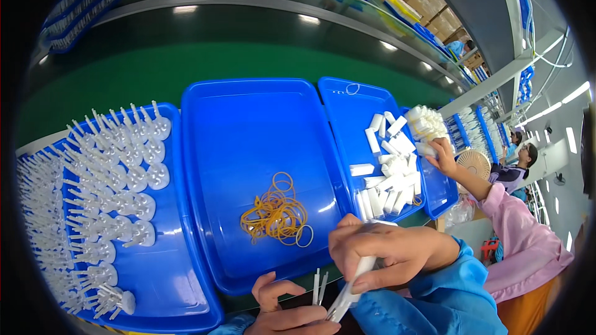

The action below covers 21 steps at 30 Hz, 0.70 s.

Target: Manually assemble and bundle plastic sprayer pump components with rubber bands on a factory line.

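Observation:
My right hand (397,251), in a blue sleeve, pinches a small white plastic piece (365,267) between thumb and fingers. Right below it, my left hand (288,313) closes on several thin, whitish stems (318,286) at the lower edge. The two hands nearly meet there, and my fingers hide part of both things. Just beyond my right hand, a blue tray (332,90) bears a heap of white rectangular pieces (397,174). Yellow rubber bands (276,214) lie tangled in the middle blue tray (248,111).
At the left, another blue tray (189,298) holds rows of clear, round-based parts with upright stems (136,177). A co-worker's hand (442,156), pink-sleeved, touches whitish parts (428,123) at the right. A green conveyor belt (248,49) runs behind the trays.

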Tool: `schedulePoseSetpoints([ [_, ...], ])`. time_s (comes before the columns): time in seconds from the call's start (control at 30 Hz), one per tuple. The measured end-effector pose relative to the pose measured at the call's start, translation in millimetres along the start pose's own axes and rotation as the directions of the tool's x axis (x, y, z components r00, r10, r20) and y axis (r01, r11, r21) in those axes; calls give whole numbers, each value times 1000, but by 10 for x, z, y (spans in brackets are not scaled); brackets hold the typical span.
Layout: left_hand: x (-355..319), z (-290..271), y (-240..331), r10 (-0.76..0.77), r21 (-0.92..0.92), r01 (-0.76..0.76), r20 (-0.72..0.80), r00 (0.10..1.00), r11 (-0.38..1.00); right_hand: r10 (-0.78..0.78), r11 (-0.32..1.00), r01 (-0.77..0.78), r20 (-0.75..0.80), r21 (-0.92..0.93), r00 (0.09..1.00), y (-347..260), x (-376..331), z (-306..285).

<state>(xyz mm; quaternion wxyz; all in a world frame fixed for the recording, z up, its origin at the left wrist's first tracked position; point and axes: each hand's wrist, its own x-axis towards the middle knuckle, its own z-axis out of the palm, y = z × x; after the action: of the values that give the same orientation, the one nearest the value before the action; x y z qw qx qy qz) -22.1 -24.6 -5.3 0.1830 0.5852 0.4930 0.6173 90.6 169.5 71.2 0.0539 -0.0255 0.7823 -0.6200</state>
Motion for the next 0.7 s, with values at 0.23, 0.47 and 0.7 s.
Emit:
schedulePoseSetpoints([
  [0.23,-13,72,-1,-132,87,142,-119,984,986,-52,993,37,-126,-116,991,82,-53,320],
  [0.47,31,23,-38,-316,-39,314,-156,936,949,-19,765,-317,-512,-561,859,229,-182,-245],
  [0.7,88,-41,125,-305,81,317,-136,943,945,106,169,-558,-548,-812,830,851,-384,-878],
])
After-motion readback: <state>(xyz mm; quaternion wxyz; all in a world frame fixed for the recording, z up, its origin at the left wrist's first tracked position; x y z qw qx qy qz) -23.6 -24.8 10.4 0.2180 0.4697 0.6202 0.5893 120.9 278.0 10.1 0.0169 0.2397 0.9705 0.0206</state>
